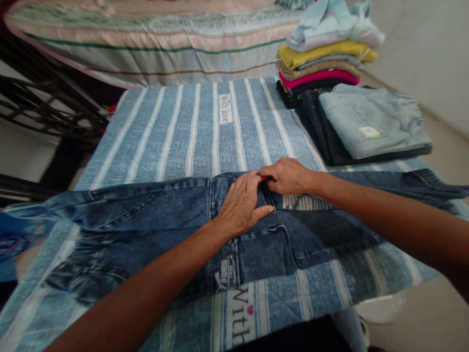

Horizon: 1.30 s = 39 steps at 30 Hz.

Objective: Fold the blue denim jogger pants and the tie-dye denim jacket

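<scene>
A pair of dark blue jeans (146,210) lies spread sideways across a table covered with a blue and white striped cloth (176,132). My left hand (242,203) rests flat on the waist area of the jeans, fingers stretched out and pressing the denim. Just to its right, my right hand (287,176) pinches a fold at the top edge of the jeans, fingers curled closed on the fabric. The two hands almost touch.
A stack of folded clothes (324,61) in several colours stands at the back right. Folded light blue jeans (373,122) lie on darker ones beside it. A mattress (146,39) lies behind the table, and a dark chair frame (44,102) stands at the left.
</scene>
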Each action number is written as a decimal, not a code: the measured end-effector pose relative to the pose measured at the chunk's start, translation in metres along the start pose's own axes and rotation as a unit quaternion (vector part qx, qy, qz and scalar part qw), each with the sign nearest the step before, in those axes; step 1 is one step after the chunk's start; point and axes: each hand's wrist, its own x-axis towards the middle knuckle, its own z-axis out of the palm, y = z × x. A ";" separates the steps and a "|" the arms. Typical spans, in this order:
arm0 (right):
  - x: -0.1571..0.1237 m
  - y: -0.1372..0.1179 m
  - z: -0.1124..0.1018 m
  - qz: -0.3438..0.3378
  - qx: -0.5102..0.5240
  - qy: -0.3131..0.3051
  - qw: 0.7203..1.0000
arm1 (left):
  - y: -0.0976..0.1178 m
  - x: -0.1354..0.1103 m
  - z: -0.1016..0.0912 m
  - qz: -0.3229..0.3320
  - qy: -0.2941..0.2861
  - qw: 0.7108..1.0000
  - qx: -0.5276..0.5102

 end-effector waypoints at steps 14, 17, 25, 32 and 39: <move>-0.006 -0.002 -0.003 -0.085 -0.055 0.031 0.994 | 0.003 -0.001 -0.003 0.000 -0.020 1.000 -0.006; -0.007 0.005 -0.002 -0.110 -0.020 0.046 0.993 | 0.003 -0.001 -0.004 0.012 -0.023 1.000 0.003; -0.002 0.006 -0.003 -0.161 -0.083 0.040 0.983 | 0.003 -0.002 -0.006 0.024 -0.036 0.999 0.020; -0.001 0.010 -0.005 -0.148 -0.062 0.029 0.987 | 0.002 -0.003 -0.006 0.044 -0.034 0.997 0.047; 0.001 0.016 -0.012 -0.169 -0.008 0.003 0.986 | 0.001 -0.004 -0.006 0.036 -0.028 0.998 0.042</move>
